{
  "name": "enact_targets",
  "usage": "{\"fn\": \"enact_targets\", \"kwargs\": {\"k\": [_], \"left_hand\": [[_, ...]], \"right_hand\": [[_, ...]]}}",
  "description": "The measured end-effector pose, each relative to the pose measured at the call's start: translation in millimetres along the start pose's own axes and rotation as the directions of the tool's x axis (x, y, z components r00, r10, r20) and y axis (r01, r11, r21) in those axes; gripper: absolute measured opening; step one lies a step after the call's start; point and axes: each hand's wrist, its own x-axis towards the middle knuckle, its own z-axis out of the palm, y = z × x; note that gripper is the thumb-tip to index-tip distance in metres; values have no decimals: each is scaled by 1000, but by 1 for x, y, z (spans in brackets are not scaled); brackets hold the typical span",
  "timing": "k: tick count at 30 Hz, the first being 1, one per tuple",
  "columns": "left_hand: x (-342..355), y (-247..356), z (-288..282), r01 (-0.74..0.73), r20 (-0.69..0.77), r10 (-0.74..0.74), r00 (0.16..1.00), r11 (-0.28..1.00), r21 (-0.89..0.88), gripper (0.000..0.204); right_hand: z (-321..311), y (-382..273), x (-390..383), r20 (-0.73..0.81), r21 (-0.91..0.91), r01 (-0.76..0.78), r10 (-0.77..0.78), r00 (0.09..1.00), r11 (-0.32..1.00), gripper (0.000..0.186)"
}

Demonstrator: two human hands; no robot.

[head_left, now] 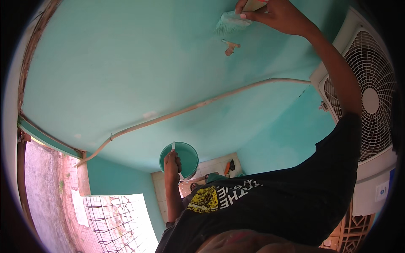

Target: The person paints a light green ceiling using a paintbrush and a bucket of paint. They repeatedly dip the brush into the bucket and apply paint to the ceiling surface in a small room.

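Note:
My right hand (270,16), high at the upper middle, grips the handle of a wide paintbrush (233,21), its pale bristles coated in paint and against the turquoise wall (126,63). Just below the brush, a small light-brown piece (231,48), too small to identify, is on the wall. Lower down, my left hand (172,164) holds a round bucket of turquoise paint (187,158), with its fingers curled around a narrow pale strip at the bucket, perhaps its handle.
A pale pipe (168,114) crosses the wall. An air-conditioner outdoor unit (371,101) stands close at right beside my arm. A window grille (112,219) and paved ground show at lower left. Small items (230,166) lie on the tiled floor (160,187) below.

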Motion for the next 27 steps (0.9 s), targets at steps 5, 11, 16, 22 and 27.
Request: {"fn": "enact_targets", "kwargs": {"k": [5, 11, 16, 22, 27], "left_hand": [[2, -9, -3, -10, 19, 10, 1000, 1000, -4, 33], [4, -4, 2, 5, 52, -4, 999, 1000, -28, 32], [3, -2, 1, 25, 44, -25, 999, 1000, 15, 32], [-4, 3, 1, 9, 2, -9, 1000, 1000, 15, 33], [-11, 2, 2, -10, -54, 11, 998, 1000, 30, 33]], "right_hand": [[-1, -2, -9, -129, -94, 193, -204, 970, 977, 14], [2, 0, -12, -204, -136, 132, -159, 966, 982, 13], [12, 8, -18, -128, 11, 95, -93, 987, 995, 11], [9, 20, -19, -520, -401, 267, -458, 721, 876, 14], [136, 67, -85, -328, -784, 84, -526, 785, 615, 27]]}}
